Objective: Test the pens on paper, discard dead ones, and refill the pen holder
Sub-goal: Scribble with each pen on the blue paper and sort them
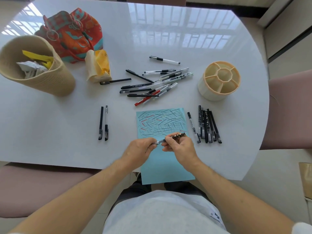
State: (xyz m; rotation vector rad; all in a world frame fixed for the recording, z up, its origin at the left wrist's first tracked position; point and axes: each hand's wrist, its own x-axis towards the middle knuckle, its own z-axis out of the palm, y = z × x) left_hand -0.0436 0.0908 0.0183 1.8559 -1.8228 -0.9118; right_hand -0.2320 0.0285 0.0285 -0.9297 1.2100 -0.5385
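Worktop (168, 31): white | blue paper (167, 164): at near edge, scribbled | pen holder (219, 80): toward right edge | pen pile (152, 85): centre | left hand (140, 149): grip pinched on cap | right hand (180, 146): grip clamped on dotted pen (175, 136) above paper.

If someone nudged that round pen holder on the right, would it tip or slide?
The pen holder looks empty and plastic, so probably light. On the glossy table it would likely slide. Its wide, squat body suggests it rarely tips.
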